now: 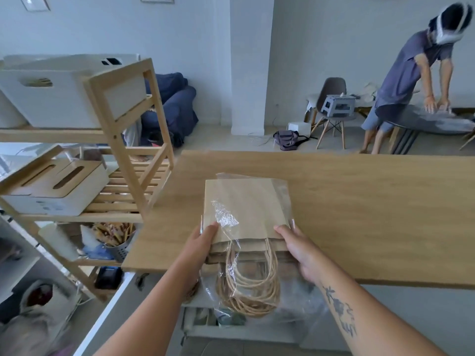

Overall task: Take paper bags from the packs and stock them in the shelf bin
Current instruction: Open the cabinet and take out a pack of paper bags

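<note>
Seen from above the person's own arms, the left hand (205, 236) grips the left edge of a stack of brown paper bags (244, 206), thumb pressed on top and fingers curled underneath out of sight. The right hand (299, 250) holds the stack's right edge the same way, thumb on the top bag, fingers wrapped below. A dark tattoo marks the right forearm. The bags are partly inside a clear plastic wrapper (280, 191), which covers their far end and trails loose and crumpled over the near end. The stack lies flat on the near edge of a light wooden table (359, 201), and its twisted paper handles (248, 286) hang in a bundle over the edge toward the person. To the left of the table stands a wooden shelf unit (136, 140). On its top level sits a large white bin (59, 98) with a cut-out handle in its side. The level below carries a white box with a slotted wooden lid (56, 188). Lower still is a metal holder of sticks (115, 240), slightly blurred. Far across the room, a second person (411, 80) in a grey shirt bends over a dark round table (424, 122), beside a grey chair (331, 104).
</note>
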Available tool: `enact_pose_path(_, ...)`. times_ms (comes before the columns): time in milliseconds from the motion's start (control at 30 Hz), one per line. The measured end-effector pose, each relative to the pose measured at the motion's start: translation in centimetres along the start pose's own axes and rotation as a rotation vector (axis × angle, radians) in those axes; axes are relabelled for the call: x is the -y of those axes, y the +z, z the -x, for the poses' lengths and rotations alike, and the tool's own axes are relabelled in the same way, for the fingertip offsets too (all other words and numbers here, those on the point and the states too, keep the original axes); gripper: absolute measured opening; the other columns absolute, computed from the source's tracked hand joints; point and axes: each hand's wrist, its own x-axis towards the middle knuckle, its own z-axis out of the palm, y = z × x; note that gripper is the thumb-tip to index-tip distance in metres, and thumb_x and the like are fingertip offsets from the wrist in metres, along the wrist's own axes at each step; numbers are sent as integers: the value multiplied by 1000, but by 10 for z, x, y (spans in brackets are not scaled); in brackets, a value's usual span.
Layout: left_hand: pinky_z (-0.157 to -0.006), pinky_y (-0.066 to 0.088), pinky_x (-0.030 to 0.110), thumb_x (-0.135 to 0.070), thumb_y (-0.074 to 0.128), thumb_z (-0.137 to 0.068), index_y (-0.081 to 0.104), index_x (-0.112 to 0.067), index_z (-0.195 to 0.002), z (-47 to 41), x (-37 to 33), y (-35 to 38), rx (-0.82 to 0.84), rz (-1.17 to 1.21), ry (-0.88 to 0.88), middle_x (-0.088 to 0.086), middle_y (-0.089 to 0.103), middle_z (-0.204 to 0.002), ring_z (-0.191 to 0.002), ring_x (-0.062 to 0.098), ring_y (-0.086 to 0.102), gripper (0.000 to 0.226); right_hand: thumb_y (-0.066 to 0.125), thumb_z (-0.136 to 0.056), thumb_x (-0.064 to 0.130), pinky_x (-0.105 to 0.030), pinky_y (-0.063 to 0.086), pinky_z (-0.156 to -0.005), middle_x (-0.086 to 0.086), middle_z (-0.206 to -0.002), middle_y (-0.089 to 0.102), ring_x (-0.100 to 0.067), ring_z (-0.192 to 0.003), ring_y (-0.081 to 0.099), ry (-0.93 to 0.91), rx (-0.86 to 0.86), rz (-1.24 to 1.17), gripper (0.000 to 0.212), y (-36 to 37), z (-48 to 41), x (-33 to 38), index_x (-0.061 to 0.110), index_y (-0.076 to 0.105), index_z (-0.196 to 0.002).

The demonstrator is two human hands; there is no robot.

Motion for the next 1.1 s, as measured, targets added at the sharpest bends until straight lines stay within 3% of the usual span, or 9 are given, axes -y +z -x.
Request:
enact_pose_path(167,-88,57,50,-47,58,-93,64,-25,-105,-54,-11,33,-53,-20,-12,5,77,-93,-87,28,73,26,68,-62,67,-53,41,-109,4,-142,56,-22,-128,54,3,18,44,86,-33,-92,-2,41,43,-140)
enact_pose_path(300,-86,58,46,-46,55,-95,63,-23,-104,-84,-14,47,-57,-53,-45,6,76,-92,-85,27,72,26,66,-63,63,-48,41,-110,8,-141,56,-19,-126,54,16,11,50,88,-30,-105,15,39,42,-143)
enact_pose_path(467,-67,56,32,-44,54,-97,59,-27,-112,-119,-20,58,-46,-77,-40,2,73,-96,-82,19,70,22,61,-92,42,-37,31,-114,9,-152,40,-17,-137,41,20,-11,51,72,-24,-127,26,34,23,-154)
enact_pose_path(533,-63,53,27,-42,53,-98,55,-33,-115,-132,-22,59,-44,-111,-41,-1,70,-98,-84,16,68,19,57,-96,39,-31,30,-108,9,-155,36,-16,-140,37,16,-11,82,69,-24,-140,26,33,21,-155)
enact_pose_path(700,-85,57,40,-45,55,-96,51,-29,-135,-173,-29,57,18,-161,-63,2,69,-113,-98,22,68,42,55,-97,39,-33,28,-109,9,-157,33,-17,-141,35,21,-82,130,66,-16,-172,33,35,22,-154)
enact_pose_path(833,-76,58,41,-52,55,-92,61,-18,-115,-211,-46,59,-25,-291,-29,7,70,-101,-90,27,68,42,50,-95,38,-36,34,-111,13,-148,41,-17,-135,42,15,-145,158,64,-2,-194,45,36,25,-154)
enact_pose_path(933,-82,57,50,-51,54,-90,64,-15,-104,-233,-59,59,-30,-356,7,10,70,-93,-88,33,68,40,50,-83,43,-40,37,-112,14,-149,43,-16,-132,46,4,-184,157,73,7,-208,51,37,29,-152)
enact_pose_path(1033,-73,56,36,-41,52,-96,61,-18,-103,-249,-65,59,-5,-349,0,3,67,-89,-83,22,65,25,50,-82,44,-43,36,-113,9,-151,43,-17,-133,45,25,-196,143,74,11,-219,52,36,28,-152)
enact_pose_path(1100,-73,56,35,-42,52,-96,62,-19,-107,-255,-65,58,19,-341,-3,3,69,-91,-84,22,67,27,49,-89,41,-43,34,-114,10,-153,39,-16,-136,41,42,-174,156,70,11,-219,56,36,25,-154)
